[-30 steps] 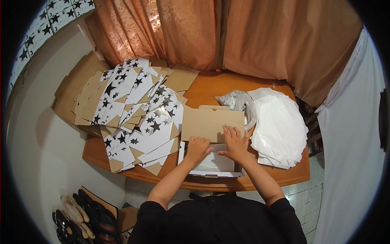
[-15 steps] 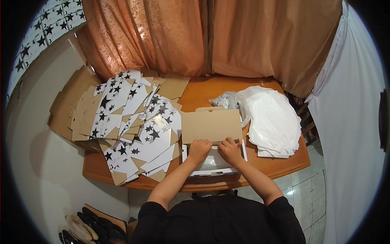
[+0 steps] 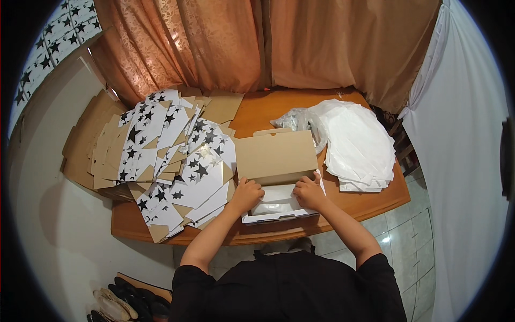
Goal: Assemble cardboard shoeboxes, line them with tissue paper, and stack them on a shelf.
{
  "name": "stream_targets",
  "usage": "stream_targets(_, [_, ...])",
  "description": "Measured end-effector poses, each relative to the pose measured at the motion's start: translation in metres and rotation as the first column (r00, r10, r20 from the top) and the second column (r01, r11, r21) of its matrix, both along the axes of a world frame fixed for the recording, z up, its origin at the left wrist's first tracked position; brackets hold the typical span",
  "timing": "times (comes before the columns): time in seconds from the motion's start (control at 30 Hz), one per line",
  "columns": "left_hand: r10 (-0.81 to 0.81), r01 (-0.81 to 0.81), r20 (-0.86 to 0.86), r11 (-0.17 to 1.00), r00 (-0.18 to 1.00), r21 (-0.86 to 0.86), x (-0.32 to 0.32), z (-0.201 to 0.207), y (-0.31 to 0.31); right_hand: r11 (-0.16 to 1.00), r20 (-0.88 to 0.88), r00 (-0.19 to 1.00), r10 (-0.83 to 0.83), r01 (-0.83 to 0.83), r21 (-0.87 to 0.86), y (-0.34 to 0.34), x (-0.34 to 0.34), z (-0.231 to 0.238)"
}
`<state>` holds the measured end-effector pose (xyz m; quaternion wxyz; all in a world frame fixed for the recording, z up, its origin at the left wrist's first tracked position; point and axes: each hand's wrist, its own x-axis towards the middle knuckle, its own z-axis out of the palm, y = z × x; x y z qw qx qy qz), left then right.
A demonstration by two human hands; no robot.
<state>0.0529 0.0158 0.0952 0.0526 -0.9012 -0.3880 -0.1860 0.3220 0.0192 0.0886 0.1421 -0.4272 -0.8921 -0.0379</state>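
An open cardboard box (image 3: 276, 154) stands in front of me, its brown lid raised at the back. White paper and a clear-looking plastic packet (image 3: 274, 208) lie inside it. At the box's left rear corner is my left hand (image 3: 247, 195), its fingers curled over the edge by the lid's fold. My right hand (image 3: 309, 193) grips the matching corner on the right, thumb and fingers closed at the lid's base. Both hands partly hide the box's side walls.
Flattened star-printed cardboard boxes (image 3: 201, 170) are heaped on the table's left. White paper sheets (image 3: 358, 145) are stacked at right, beside a crumpled clear plastic bag (image 3: 300, 119). The wooden table (image 3: 257, 109) backs onto an orange curtain (image 3: 316, 48). Shoes (image 3: 131, 298) stand at lower left.
My hands have moved apart, from near the middle of the lid's fold out to the box's two rear corners. More of the white contents now shows between them.
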Motion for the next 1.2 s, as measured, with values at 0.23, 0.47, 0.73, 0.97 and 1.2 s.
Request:
stream_targets(0.23, [-0.061,-0.039,-0.204,0.891,0.977,-0.453,0.009,0.024,-0.014,0.897,0.143,0.989,0.046,0.023,-0.442,-0.006,-0.006,0.035])
stream_targets(0.47, [-0.028,-0.083,-0.197,0.84,0.98,-0.536,0.012,0.012,-0.029,0.518,-0.675,0.509,-0.533,-0.435,-0.737,-0.001,-0.046,0.022])
stream_targets(0.73, [0.06,-0.103,-0.147,0.947,0.987,-0.304,0.0,0.0,-0.03,0.799,-0.389,0.807,-0.444,0.159,-0.58,0.003,-0.048,0.009])
stream_targets(0.97, [0.068,-0.1,-0.118,0.949,0.991,-0.299,0.005,0.0,-0.03,0.804,-0.056,0.906,-0.419,0.342,-0.487,-0.014,-0.055,0.006])
stream_targets(1.2, [0.15,-0.146,-0.015,0.927,0.989,-0.346,-0.002,0.012,-0.039,0.892,-0.539,0.725,-0.429,0.435,-0.125,0.021,-0.042,0.055])
